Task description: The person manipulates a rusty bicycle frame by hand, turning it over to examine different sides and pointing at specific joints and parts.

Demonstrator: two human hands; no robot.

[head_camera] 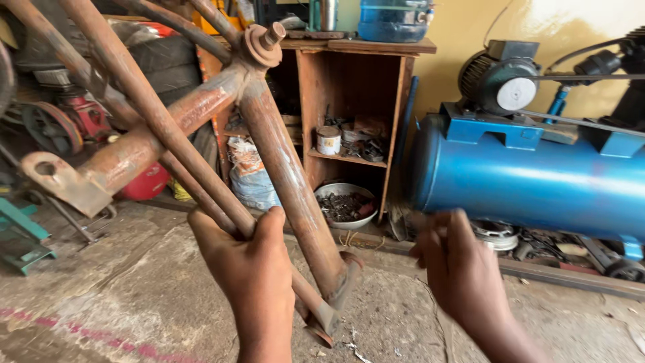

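Left hand (252,275) wrapped tight around a thin tube of the rusty frame (201,107), held tilted above the concrete floor (134,296). Right hand (460,269) free beside it, fingers (440,232) loosely curled, blurred, holding nothing. Could slip: one-handed hold on a heavy frame, lower ends near the floor, likely to swing into the cabinet (349,101) or blue tank (531,181).

The rough grey concrete floor (134,296) carried a large blue cylindrical compressor tank (531,178) on the right and a round metal bowl of dark scrap parts (346,205) before a brown wooden shelf cabinet (349,101). A white printed sack (252,175) and a green metal stand (23,235) stood on the floor at the left.
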